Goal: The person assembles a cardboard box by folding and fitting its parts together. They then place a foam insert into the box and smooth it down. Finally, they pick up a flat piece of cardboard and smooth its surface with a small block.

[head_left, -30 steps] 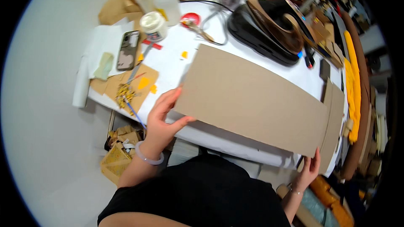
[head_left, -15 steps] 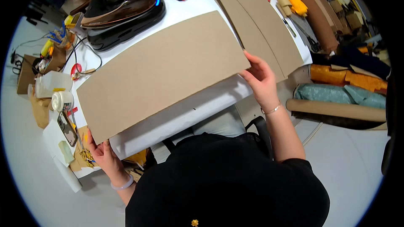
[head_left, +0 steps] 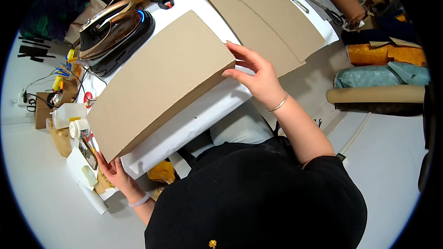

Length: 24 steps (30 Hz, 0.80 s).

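Observation:
A large curved sheet of brown cardboard (head_left: 157,76) is held slightly above the white-covered table (head_left: 175,131). Its near left corner sits in my left hand (head_left: 117,175), thumb and fingers on either side. At the right end, my right hand (head_left: 256,71) has its thumb by the near edge and its fingers at the side edge. Under the near edge runs a darker brown band; I cannot tell whether it is a fold or a second sheet. Farther right, more curved cardboard pieces (head_left: 263,23) lie overlapping on the table.
At the back left stands a black and copper iron (head_left: 113,32) with a lit blue ring, its cords trailing left. A white jar (head_left: 79,129) and a phone (head_left: 87,153) lie near the left edge. Scissors (head_left: 334,17) and a pen-like tool (head_left: 299,3) rest far right, beyond them rolled materials (head_left: 376,94).
The view has turned, so the iron and loose cardboard sit farther left. My right hand has come nearer with the sheet's right end, and the darker band now shows beneath the near edge.

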Tool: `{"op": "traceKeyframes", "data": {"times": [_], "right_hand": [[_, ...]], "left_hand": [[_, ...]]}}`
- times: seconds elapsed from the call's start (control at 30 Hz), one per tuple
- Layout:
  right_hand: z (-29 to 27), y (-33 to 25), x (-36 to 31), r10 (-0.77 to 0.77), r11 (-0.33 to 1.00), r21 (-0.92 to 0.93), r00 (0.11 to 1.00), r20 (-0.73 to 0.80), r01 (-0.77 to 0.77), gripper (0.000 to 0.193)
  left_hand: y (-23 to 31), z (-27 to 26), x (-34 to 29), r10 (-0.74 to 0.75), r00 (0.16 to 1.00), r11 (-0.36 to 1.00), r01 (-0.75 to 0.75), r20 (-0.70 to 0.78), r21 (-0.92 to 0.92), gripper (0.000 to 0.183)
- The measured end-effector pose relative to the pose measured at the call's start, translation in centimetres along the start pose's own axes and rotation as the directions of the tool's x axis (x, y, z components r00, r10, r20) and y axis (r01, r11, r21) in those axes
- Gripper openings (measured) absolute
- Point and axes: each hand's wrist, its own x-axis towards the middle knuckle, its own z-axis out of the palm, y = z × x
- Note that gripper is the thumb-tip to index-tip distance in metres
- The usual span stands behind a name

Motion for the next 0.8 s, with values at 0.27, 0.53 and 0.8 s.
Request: {"op": "traceKeyframes", "data": {"times": [0.27,0.53,0.8], "right_hand": [[-1.1,-1.3,0.6,-0.236,0.919,-0.312,0.970,0.056,0.242,0.058],[-0.6,-0.9,2.2,-0.089,0.996,0.004,0.996,0.022,0.089,0.053],[0.0,0.3,3.7,-0.162,0.984,-0.057,0.981,0.105,0.168,0.055]], "left_hand": [[11.1,5.6,0.2,0.470,0.807,0.582,-0.588,0.357,0.563,0.047],[4.9,-1.8,6.9,-0.226,0.969,0.947,0.242,-0.098,0.213,0.056],[2.9,-1.0,1.7,-0.358,0.933,0.922,0.360,0.040,-0.147,0.066]]}}
